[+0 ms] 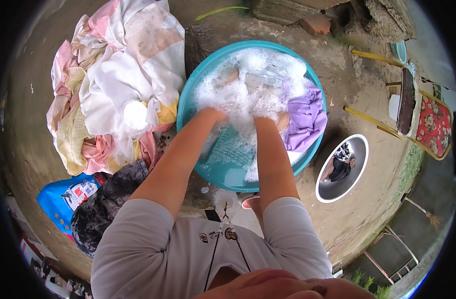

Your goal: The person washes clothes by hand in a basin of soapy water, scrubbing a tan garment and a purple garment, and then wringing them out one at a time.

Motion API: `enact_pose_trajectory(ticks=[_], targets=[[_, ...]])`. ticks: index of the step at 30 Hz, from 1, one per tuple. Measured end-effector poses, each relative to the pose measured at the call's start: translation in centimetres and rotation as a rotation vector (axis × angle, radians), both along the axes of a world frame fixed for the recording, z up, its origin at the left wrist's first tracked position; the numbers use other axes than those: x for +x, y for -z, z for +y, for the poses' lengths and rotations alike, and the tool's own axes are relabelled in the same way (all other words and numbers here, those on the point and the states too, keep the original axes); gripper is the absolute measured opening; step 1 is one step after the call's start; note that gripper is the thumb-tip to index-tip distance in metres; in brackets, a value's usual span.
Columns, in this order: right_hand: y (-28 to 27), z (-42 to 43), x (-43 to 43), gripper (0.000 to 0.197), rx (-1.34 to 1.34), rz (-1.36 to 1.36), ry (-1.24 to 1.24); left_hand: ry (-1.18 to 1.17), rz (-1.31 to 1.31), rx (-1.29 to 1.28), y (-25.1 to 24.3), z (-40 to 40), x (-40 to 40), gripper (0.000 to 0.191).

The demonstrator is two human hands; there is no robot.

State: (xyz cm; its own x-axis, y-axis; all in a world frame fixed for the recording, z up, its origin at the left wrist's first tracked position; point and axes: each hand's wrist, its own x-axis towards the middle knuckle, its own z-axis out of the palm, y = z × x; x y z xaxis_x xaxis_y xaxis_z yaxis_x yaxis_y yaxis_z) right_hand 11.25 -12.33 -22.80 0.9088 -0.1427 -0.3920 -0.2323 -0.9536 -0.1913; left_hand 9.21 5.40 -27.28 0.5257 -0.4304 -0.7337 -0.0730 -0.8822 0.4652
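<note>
A round teal plastic basin [222, 183] in front of me holds soapy water topped with thick white suds [267, 61]. Both my arms reach down into it. My left hand [217, 113] goes under the foam at the wrist, left of the middle. To its right, my right hand [264, 120] is likewise sunk in suds, so the fingers of both are hidden. Whatever they touch cannot be seen. Bunched purple cloth [306, 116] rests against the basin's right side, close to my right hand. A ridged, washboard-like surface [231, 147] shows through the water nearer me.
Left of the basin lies a large heap of white, pink and yellow fabric [112, 82]. Dark patterned cloth [108, 205] partly covers a blue printed bag [59, 198]. A metal bowl [327, 190] with small garments stands at right. Beyond are a yellow-framed chair [435, 127] and rubble [316, 24].
</note>
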Motion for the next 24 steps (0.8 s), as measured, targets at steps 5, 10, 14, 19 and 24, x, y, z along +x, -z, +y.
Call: enact_pose_trajectory(ticks=[5,10,14,19,24], targets=[[-2.5,0.8,1.8,0.049,0.169,0.164,-0.117,0.432,-0.245,0.104,0.4,2.5,1.2,0.033],[-15.5,-3.5,-1.9,0.04,0.225,0.025,-0.23,-0.664,-0.017,-0.38,-10.1,1.6,-3.3,0.055],[-29.5,-3.3,-3.8,0.036,0.202,-0.358,-0.684,-1.213,0.656,-0.72,-14.7,2.1,-5.9,0.091],[-41.3,2.3,-9.6,0.03,0.078,-0.554,-1.067,-1.216,1.188,-0.983,-22.2,-0.5,-5.6,0.103],[-44.6,4.2,-15.6,0.034,0.017,-0.693,-1.248,-0.83,1.2,-1.93,-29.8,-3.7,-7.2,0.092]])
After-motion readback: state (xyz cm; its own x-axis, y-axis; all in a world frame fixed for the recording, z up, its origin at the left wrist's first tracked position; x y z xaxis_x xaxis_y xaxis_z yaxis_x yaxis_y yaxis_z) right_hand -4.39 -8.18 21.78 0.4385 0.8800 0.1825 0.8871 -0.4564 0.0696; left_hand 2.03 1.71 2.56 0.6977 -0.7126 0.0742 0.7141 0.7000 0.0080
